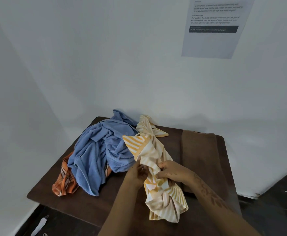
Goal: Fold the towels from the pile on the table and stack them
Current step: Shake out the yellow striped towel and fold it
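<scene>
Yellow-striped cloth is hanging twisted off the near edge of the table (88, 206), and both hands are pinching this towel (158, 169) at its middle, the left hand (137, 174) and right hand (171, 171) close together. To fold well, they are probably needing to slide apart toward two corners and shake the twist out first. Beside it, the blue towel (96, 150) is lying heaped over an orange one (64, 181); farther right, a folded brown towel (200, 154) is lying flat.

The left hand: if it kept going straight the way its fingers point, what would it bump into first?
Almost at once the yellow striped towel, which the left hand already grips beside the right hand.
</scene>
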Demonstrator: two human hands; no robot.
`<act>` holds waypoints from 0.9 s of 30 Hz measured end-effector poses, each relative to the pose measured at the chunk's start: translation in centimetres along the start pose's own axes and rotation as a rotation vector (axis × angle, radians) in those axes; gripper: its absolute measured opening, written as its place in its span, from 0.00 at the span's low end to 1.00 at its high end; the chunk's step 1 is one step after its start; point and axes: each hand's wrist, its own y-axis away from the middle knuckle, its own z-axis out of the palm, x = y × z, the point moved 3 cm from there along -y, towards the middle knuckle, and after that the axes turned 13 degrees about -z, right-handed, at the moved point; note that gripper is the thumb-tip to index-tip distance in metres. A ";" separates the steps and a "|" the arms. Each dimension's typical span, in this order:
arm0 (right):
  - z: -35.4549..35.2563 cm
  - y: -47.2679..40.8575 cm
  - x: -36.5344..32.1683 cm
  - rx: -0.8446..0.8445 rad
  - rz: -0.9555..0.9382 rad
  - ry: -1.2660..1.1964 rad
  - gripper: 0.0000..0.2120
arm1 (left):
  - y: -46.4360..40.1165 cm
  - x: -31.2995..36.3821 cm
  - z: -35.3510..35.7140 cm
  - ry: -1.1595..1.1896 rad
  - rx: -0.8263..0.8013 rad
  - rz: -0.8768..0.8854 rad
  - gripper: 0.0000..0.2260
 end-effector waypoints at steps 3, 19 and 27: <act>0.4 0.4 0.8 -0.095 0.055 -0.018 0.18 | 0.3 0.9 0.3 -0.134 0.002 0.019 0.04; -1.4 2.4 -0.6 -0.201 0.073 -0.005 0.21 | 2.4 2.6 0.8 -0.805 0.432 0.826 0.02; -4.1 1.8 -4.4 0.113 -0.154 -0.007 0.05 | 4.4 1.6 3.3 -0.660 0.121 0.904 0.11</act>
